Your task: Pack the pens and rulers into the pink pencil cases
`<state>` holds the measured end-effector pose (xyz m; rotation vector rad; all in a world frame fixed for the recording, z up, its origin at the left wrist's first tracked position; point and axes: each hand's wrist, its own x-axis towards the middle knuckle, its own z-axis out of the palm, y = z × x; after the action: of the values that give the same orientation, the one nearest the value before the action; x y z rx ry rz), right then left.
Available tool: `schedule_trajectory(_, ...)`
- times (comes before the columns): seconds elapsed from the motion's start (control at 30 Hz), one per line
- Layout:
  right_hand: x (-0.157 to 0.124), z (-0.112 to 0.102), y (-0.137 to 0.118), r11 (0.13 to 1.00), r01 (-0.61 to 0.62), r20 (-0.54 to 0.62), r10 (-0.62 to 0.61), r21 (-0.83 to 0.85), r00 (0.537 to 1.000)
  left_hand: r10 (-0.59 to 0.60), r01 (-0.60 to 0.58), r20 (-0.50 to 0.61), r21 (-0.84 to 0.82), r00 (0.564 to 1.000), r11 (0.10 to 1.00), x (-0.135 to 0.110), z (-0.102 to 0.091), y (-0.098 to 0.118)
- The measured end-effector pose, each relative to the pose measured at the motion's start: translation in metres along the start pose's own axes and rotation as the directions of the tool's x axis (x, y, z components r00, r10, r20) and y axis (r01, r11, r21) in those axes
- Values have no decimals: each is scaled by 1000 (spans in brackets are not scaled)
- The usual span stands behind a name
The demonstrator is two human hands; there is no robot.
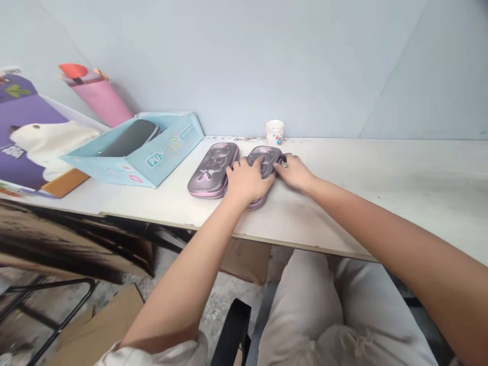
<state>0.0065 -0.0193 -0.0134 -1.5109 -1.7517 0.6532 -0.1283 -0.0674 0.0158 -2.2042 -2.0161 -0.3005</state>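
Two dark purple hard pencil cases lie side by side on the white table [381,173]. My left hand [246,182] rests flat on top of the right case [267,158], fingers spread over its lid. My right hand [293,172] grips that same case at its right edge, fingers curled against the side. The left case [212,170] lies untouched just beside my left hand.
A light blue cardboard box [152,152] holding another dark case stands at the left. Behind it are a purple printed carton [26,127] and a pink roll [101,99]. A small paper cup [275,132] stands by the wall. Cardboard lies on the floor below.
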Motion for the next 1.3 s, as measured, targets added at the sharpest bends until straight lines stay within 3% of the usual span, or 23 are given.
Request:
schedule_trajectory(0.13, 15, 15, -27, 930, 240, -9, -253, -277, 967, 36, -37, -185, -3, 982, 999, 17, -7, -28)
schedule_trajectory(0.2, 18, 23, -43, 869, 354, 59, -357, -345, 932, -59, 57, -240, -15, 969, 998, 27, -12, -50)
schedule_trajectory(0.27, 18, 34, -57, 818, 434, 170, -400, -376, 901, -210, 203, -229, -51, 951, 978, 37, -14, -78)
schedule_trajectory(0.3, 17, 39, -63, 795, 471, 228, -413, -382, 882, -293, 283, -184, -80, 938, 956, 42, -14, -93)
schedule_trajectory(0.37, 14, 48, -73, 754, 539, 317, -442, -375, 839, -441, 444, 54, -167, 896, 880, 48, -12, -120)
schedule_trajectory(0.43, 10, 54, -79, 724, 587, 367, -468, -363, 804, -514, 565, 241, -250, 823, 787, 50, -8, -142)
schedule_trajectory(0.53, 6, 55, -80, 701, 628, 418, -486, -338, 767, -511, 681, 451, -458, 732, 572, 47, -5, -158)
schedule_trajectory(0.6, 5, 50, -78, 694, 654, 441, -508, -300, 740, -461, 695, 523, -589, 717, 413, 44, -8, -159)
schedule_trajectory(0.67, 6, 40, -75, 698, 667, 423, -538, -261, 729, -424, 637, 493, -695, 760, 333, 44, -19, -155)
schedule_trajectory(0.73, 12, 22, -71, 712, 662, 356, -571, -232, 739, -415, 511, 356, -779, 838, 363, 45, -38, -146)
schedule_trajectory(0.83, 23, -22, -66, 762, 618, 140, -602, -194, 786, -338, 327, 169, -808, 926, 491, 50, -76, -123)
schedule_trajectory(0.93, 26, -85, -61, 818, 562, -141, -575, -122, 806, -91, 255, 251, -760, 964, 598, 54, -110, -85)
schedule_trajectory(1.0, 18, -130, -56, 834, 552, -158, -549, -32, 821, 87, 222, 378, -698, 922, 681, 56, -123, -50)
schedule_trajectory(1.1, -8, -187, -44, 884, 467, 185, -464, 31, 866, 240, 142, 468, -643, 850, 753, 58, -130, 10)
schedule_trajectory(1.2, -37, -226, -22, 914, 405, 488, -345, -19, 802, 359, 55, 520, -622, 775, 781, 57, -127, 68)
schedule_trajectory(1.3, -62, -252, 4, 920, 360, 580, -212, -153, 787, 526, -132, 569, -589, 632, 797, 53, -122, 118)
